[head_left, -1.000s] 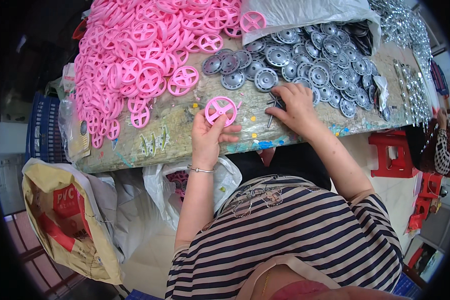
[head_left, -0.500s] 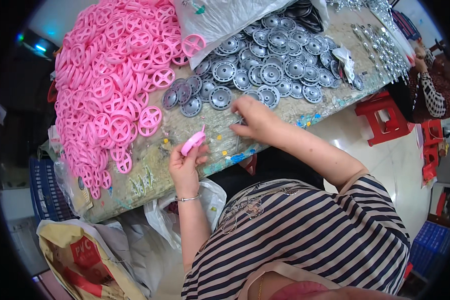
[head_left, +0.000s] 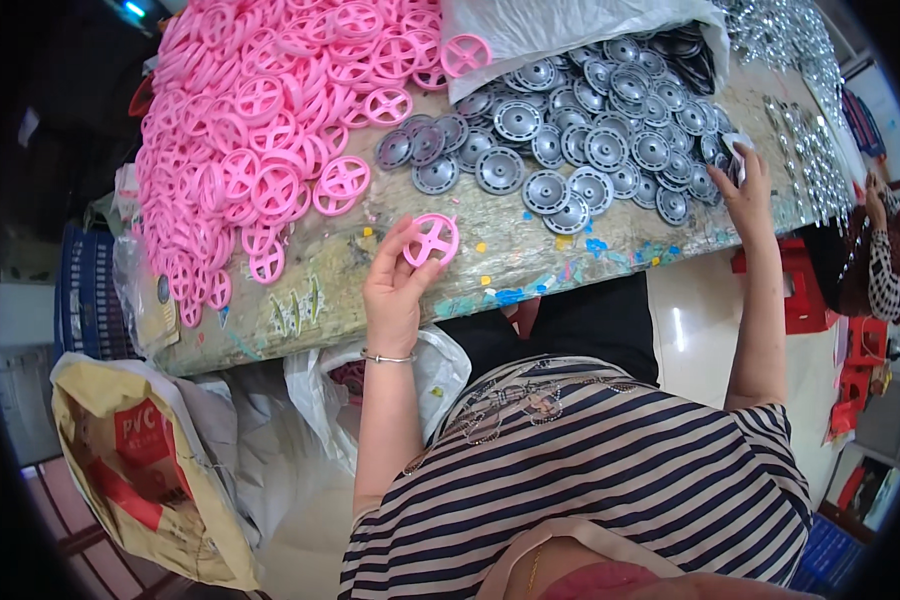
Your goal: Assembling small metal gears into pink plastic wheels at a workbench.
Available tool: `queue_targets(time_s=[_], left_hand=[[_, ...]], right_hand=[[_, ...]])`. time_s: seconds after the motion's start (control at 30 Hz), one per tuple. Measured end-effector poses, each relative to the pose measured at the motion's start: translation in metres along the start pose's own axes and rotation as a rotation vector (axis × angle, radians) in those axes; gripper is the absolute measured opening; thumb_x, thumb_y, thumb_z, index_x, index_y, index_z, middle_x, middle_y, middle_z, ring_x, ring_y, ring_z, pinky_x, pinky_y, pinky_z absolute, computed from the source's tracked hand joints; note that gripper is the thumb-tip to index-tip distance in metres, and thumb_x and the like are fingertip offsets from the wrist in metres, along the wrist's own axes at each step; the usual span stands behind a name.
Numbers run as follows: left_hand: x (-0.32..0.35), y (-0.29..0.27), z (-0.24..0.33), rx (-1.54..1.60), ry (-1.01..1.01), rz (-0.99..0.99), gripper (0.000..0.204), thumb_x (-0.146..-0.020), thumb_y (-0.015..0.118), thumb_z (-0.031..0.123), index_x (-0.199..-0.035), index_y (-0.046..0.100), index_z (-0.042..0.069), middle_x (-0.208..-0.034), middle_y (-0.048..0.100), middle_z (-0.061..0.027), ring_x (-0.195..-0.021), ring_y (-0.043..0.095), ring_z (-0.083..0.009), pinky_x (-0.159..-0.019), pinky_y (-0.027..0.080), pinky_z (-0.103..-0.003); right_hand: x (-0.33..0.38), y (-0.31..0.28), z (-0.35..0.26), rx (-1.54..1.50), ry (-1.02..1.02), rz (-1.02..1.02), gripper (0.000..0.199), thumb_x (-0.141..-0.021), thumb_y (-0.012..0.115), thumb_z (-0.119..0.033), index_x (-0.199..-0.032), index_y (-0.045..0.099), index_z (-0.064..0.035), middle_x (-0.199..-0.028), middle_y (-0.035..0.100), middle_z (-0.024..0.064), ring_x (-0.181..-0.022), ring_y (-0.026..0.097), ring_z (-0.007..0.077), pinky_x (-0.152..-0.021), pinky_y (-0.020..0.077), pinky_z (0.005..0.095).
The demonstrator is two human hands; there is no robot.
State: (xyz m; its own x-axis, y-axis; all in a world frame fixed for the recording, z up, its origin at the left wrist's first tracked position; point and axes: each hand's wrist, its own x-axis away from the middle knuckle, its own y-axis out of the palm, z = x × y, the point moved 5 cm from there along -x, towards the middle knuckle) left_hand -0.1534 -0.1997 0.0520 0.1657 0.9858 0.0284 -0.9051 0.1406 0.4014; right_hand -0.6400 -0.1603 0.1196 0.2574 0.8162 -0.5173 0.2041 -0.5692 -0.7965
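Observation:
My left hand (head_left: 395,285) holds a pink four-spoked plastic wheel (head_left: 435,240) by its rim, closed on it between thumb and fingers, above the near edge of the table. My right hand (head_left: 750,195) reaches to the right end of a pile of grey plastic discs (head_left: 607,149). Its thumb and forefinger are apart, with fingertips at a crumpled white wrapper (head_left: 734,150). Some fingertips are hidden there, and nothing shows held. A large heap of pink wheels (head_left: 260,97) covers the left of the table, with loose ones lying nearest my left hand.
A white plastic bag (head_left: 570,35) lies behind the discs. Shiny silver parts (head_left: 808,150) spread over the right of the table (head_left: 355,270). Below its edge are a white bag (head_left: 440,370) and an open tan sack (head_left: 100,400). Red stools (head_left: 805,285) and another person (head_left: 880,250) are at right.
My right hand has moved from the table's middle to the wrapper at the right. My left hand has turned the pink wheel to face upward. The whole view has shifted.

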Motion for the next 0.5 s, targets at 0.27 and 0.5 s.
queue_targets(time_s=[0.27, 0.5], left_hand=[[0.002, -0.004, 0.0, -0.002, -0.034, 0.054, 0.069, -0.077, 0.065, -0.014, -0.138, 0.037, 0.001, -0.131, 0.048, -0.0113, -0.117, 0.052, -0.0208, -0.099, 0.047, -0.034], [-0.001, -0.004, -0.004, -0.022, -0.04, 0.101, 0.056, -0.077, 0.066, -0.012, -0.127, 0.042, 0.0, -0.122, 0.054, -0.0108, -0.107, 0.058, -0.0177, -0.093, 0.05, -0.03]], right_hand=[[0.012, 0.086, -0.215, -0.493, -0.263, -0.408, 0.042, -0.082, 0.07, -0.022, -0.117, 0.058, -0.0035, -0.115, 0.055, 0.0128, -0.107, 0.054, 0.0272, -0.085, 0.0464, 0.0341], [0.016, 0.133, -0.264, -0.179, -0.457, -0.288, 0.046, -0.077, 0.069, -0.029, -0.114, 0.058, -0.0047, -0.112, 0.055, 0.0121, -0.101, 0.052, 0.0302, -0.085, 0.0454, 0.0422]])
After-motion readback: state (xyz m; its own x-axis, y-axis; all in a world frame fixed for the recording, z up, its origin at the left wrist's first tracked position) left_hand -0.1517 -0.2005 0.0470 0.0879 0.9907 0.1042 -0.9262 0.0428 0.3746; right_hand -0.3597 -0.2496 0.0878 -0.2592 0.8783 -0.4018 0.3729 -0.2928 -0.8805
